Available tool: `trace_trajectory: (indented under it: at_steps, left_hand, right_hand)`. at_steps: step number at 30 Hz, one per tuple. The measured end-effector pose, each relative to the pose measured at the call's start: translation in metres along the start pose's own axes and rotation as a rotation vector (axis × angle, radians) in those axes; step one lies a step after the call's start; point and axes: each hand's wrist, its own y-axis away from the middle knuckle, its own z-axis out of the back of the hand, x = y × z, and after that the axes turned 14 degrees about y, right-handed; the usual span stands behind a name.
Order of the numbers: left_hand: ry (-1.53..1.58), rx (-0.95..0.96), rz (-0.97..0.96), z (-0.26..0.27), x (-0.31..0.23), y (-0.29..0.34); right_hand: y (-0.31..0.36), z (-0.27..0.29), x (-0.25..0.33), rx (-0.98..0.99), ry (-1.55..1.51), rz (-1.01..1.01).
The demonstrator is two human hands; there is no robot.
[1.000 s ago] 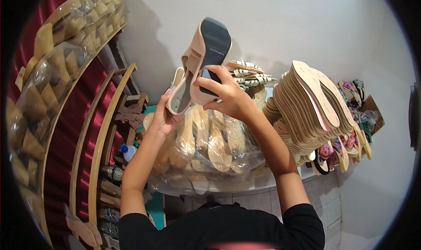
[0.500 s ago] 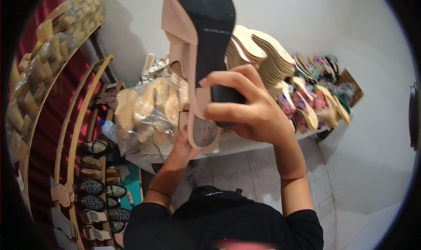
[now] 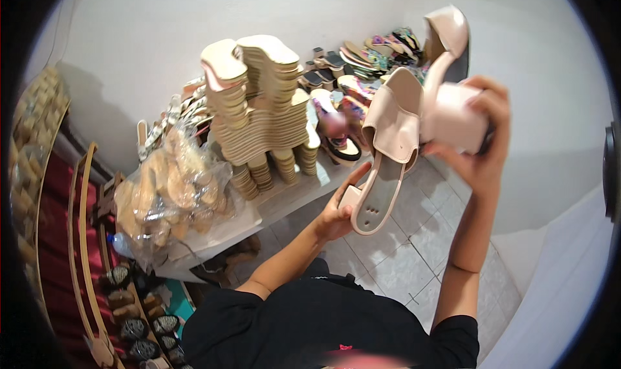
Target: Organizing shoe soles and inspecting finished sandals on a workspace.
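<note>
Fingers (image 3: 356,177) of the left hand (image 3: 332,221) grasp a pale pink sandal (image 3: 396,145) at its heel end, the thumb lying against the heel near the rim. This sandal's grey insole, marked with a few dark dots, faces up, and its toe points to the far side and slightly right. Just to its right, the right hand (image 3: 484,136), blurred, is curled around the block heel of a second pink sandal (image 3: 446,33), whose toe also points far; whether the two sandals touch, I cannot tell. Both are held up in the air to the right of the counter (image 3: 266,206), over the tiled floor (image 3: 417,239). On the counter, a clear plastic bag (image 3: 174,191) full of wooden-coloured shoe parts lies at the left near end, with white strappy sandals (image 3: 169,120) behind it. Tall stacks of cream soles (image 3: 262,133) stand in the middle, and floral footwear (image 3: 354,87) is spread farther right, beside black block-heeled pieces (image 3: 328,65). At the near left, patterned dark shoes (image 3: 134,329) sit on a wooden rack (image 3: 79,239) in front of a red curtain (image 3: 55,256), with a blue-capped bottle (image 3: 121,245) close to the bag.
</note>
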Motion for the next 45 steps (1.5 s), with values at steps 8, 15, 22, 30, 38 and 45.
trace_trajectory:
  at_steps: [8,15,22,30,38,45]
  left_hand:
    - [-0.006,0.059,0.026,0.079,0.017,-0.075]
    - [-0.075,0.073,-0.024,0.108,0.011,-0.167]
    - [-0.012,0.052,-0.025,0.129,0.006,-0.220]
    - [0.036,0.033,-0.023,0.161,-0.001,-0.250]
    - [0.019,0.015,-0.244,0.177,-0.014,-0.278]
    - [-0.158,-0.024,-0.452,0.169,-0.011,-0.311]
  right_hand:
    - [-0.046,0.030,-0.125,0.160,0.111,-0.842]
    - [-0.054,-0.012,-0.183,0.647,-0.151,-0.683]
    - [-0.078,-0.082,-0.227,0.557,0.325,-0.603]
    - [-0.071,-0.183,-0.291,0.621,0.540,-0.537]
    - [-0.056,-0.264,-0.337,0.731,0.165,-0.486]
    - [-0.068,-0.302,-0.389,0.754,-0.094,-0.234]
